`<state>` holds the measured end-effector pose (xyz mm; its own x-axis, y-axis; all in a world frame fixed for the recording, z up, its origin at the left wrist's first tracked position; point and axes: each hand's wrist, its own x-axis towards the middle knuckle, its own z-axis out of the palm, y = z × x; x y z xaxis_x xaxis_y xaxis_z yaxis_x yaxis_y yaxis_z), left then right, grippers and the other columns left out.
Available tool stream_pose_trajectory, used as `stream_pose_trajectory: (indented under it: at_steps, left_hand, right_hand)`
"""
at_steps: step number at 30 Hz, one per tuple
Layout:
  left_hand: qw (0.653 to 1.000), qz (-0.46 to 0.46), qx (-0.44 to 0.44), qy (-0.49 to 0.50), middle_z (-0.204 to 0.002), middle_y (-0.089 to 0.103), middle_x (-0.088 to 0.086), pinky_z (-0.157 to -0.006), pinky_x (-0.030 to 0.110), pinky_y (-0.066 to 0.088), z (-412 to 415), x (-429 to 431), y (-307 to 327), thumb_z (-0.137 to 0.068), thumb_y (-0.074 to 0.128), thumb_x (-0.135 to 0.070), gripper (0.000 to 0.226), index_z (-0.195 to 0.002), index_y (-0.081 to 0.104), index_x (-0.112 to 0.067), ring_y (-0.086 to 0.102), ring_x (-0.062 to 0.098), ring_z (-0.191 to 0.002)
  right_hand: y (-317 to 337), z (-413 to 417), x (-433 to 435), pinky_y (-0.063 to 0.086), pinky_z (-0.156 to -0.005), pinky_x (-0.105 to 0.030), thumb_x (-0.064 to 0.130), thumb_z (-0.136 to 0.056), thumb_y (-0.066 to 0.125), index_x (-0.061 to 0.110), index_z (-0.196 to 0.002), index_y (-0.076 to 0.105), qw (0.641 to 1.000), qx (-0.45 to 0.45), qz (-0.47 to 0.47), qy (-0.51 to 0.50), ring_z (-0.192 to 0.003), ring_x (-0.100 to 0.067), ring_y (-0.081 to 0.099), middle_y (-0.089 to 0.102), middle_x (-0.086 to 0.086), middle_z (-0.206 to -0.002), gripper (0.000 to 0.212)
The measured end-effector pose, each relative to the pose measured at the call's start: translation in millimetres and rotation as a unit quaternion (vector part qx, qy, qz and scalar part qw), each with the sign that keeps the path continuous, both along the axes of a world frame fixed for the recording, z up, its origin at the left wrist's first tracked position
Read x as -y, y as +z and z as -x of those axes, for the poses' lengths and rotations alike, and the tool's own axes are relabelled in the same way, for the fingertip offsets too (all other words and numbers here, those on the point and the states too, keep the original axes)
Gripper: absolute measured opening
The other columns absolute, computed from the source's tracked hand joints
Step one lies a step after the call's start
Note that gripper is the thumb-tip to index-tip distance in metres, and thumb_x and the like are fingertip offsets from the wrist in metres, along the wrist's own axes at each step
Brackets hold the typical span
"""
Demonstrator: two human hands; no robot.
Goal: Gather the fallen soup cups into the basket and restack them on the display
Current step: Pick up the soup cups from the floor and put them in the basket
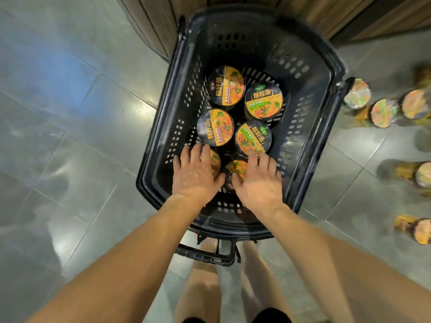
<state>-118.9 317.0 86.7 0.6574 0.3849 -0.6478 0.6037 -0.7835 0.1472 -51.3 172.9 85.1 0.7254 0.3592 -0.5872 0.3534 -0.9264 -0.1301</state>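
Note:
A black plastic basket [331,73] stands on the floor in front of me. Several soup cups stand upright in it, with black and orange lids [225,86] [263,101] [215,127] [253,137]. My left hand [194,173] grips a cup [215,160] from above at the near left of the basket. My right hand [260,180] grips another cup [238,167] right beside it. Both cups are mostly hidden under my palms. Several more cups lie on their sides on the floor to the right [383,113] [423,174] [419,230].
The floor is grey tile [70,136]. A wooden display base [303,10] runs along the top, just behind the basket. The basket's pull handle [205,252] lies near my legs. The right edge of the view is blurred.

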Motion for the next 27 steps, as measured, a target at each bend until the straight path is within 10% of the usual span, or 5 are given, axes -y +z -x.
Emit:
stream_pose_trajectory:
  at_steps: [12,27]
  left_hand:
    - [0.997,-0.055,0.043,-0.043,-0.167,0.024,0.006,-0.123,0.057,0.015,-20.6,9.3,247.6,-0.095,0.04,-0.07,0.084,-0.16,0.024,-0.018,0.016,0.035,-0.154]
    - [0.96,-0.124,0.231,-0.096,-0.17,0.018,0.004,-0.126,0.057,0.009,-27.1,40.8,522.3,-0.098,0.041,-0.066,0.08,-0.161,0.023,-0.021,0.01,0.032,-0.156]
  right_hand:
    - [237.0,-32.5,16.0,0.018,-0.124,-0.054,0.054,-0.101,0.044,0.015,-0.163,0.016,0.999,0.016,-0.018,0.021,-0.154,-0.037,0.018,0.018,-0.01,-0.17,0.079]
    - [502.1,-41.8,58.8,0.023,-0.124,-0.053,0.06,-0.101,0.042,0.017,-0.162,0.02,0.971,0.201,-0.125,-0.041,-0.154,-0.034,0.02,0.021,-0.008,-0.169,0.078]
